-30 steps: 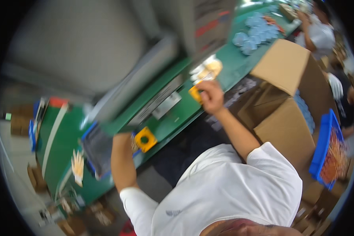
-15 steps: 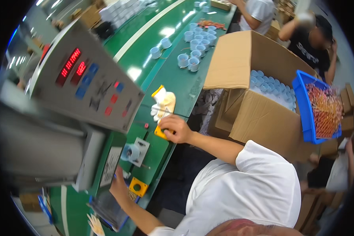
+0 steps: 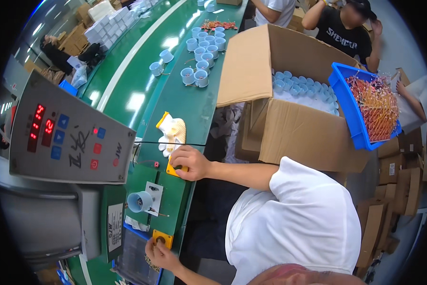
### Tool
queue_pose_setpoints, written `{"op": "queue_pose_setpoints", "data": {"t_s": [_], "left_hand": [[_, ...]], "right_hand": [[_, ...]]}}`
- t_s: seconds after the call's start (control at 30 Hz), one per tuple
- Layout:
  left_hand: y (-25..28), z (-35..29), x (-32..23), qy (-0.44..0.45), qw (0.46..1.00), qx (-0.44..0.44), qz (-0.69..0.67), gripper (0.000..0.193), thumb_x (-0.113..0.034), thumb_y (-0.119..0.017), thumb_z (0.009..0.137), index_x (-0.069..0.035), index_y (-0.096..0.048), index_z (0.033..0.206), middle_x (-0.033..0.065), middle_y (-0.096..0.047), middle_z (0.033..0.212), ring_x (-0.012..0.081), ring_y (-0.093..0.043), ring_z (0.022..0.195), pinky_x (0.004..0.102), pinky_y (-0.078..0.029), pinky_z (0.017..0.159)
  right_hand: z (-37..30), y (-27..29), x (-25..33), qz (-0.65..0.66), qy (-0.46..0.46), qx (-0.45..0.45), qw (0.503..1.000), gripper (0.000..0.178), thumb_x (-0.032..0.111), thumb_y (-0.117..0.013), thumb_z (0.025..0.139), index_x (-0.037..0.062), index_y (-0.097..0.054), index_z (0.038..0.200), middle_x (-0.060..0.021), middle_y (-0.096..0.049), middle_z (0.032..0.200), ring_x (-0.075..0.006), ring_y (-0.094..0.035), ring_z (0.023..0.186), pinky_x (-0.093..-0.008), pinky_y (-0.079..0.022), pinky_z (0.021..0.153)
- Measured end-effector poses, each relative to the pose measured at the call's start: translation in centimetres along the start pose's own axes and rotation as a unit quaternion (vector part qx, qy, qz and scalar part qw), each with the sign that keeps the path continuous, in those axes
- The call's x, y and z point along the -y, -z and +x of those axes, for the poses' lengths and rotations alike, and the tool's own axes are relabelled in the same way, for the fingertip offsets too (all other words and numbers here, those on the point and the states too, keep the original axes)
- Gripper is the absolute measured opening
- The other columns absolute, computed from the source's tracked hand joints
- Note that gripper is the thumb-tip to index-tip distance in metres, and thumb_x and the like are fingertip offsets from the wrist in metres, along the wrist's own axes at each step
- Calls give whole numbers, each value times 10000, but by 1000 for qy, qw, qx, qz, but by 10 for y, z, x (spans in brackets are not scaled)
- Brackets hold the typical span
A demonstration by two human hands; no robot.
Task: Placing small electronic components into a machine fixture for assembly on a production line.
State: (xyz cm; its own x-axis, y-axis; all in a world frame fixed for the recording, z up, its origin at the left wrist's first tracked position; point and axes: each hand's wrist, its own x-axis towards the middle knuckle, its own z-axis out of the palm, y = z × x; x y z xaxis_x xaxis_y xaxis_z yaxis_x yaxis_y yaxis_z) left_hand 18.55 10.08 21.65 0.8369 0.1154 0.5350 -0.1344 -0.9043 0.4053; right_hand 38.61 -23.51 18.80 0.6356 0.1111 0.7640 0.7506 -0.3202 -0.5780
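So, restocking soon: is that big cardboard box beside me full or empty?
Partly full: the cardboard box stands open, pale blue cups in rows inside.

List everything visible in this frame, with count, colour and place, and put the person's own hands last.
control panel: one, grey with red digits and blue and red buttons, left
yellow button boxes: two, one under the right hand, one under the left hand
pale blue cup: one, lying on a white fixture between the boxes
more pale blue cups: a dozen or so, on the green belt further up
work glove: white and yellow, beside the right hand
cardboard box: one, brown, open, cups inside
blue crate: one, holding red and yellow wires
other people: at least two, top edge
right hand: pressing the upper yellow box
left hand: on the lower yellow box
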Motion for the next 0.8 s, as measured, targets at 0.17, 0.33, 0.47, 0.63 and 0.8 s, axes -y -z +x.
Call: {"op": "queue_pose_setpoints", "data": {"t_s": [0.17,0.33,0.47,0.63,0.8], "left_hand": [[8,8,8,112,992,-45,-49,205,-134,-678,999,59,-743,980,171,-707,1149,340,-686,1056,425,-550,898],[-10,5,-8,-54,998,17,28,215,-143,-670,999,59,-744,1015,175,-701,1162,349,-671,1083,438,-547,904],[7,2,-4,-154,978,22,142,202,-110,-655,995,54,-740,1077,184,-695,1189,358,-648,1124,436,-545,916],[15,36,-27,-103,992,30,59,169,-150,-696,972,5,-751,1011,201,-722,1094,399,-659,1045,524,-524,952],[-6,13,33,64,990,13,127,208,-85,-634,999,62,-728,1113,224,-698,1155,390,-635,1125,471,-533,939]], "right_hand": [[-2,1,-6,19,13,-10,1000,130,127,-730,773,62,-620,794,-87,-694,1040,-308,-681,978,-431,-540,882],[0,-1,-8,-24,32,-11,999,159,158,-727,784,58,-604,769,-90,-693,1011,-307,-670,957,-428,-538,858],[3,-1,0,-53,37,6,998,177,191,-720,800,58,-610,759,-94,-692,988,-300,-656,946,-416,-532,846],[6,1,0,-19,14,4,1000,159,191,-709,813,53,-630,829,-95,-693,959,-308,-651,937,-416,-522,865],[1,-5,-1,39,-25,-13,999,155,180,-693,834,51,-650,907,-100,-695,953,-315,-648,950,-414,-516,882]]}}
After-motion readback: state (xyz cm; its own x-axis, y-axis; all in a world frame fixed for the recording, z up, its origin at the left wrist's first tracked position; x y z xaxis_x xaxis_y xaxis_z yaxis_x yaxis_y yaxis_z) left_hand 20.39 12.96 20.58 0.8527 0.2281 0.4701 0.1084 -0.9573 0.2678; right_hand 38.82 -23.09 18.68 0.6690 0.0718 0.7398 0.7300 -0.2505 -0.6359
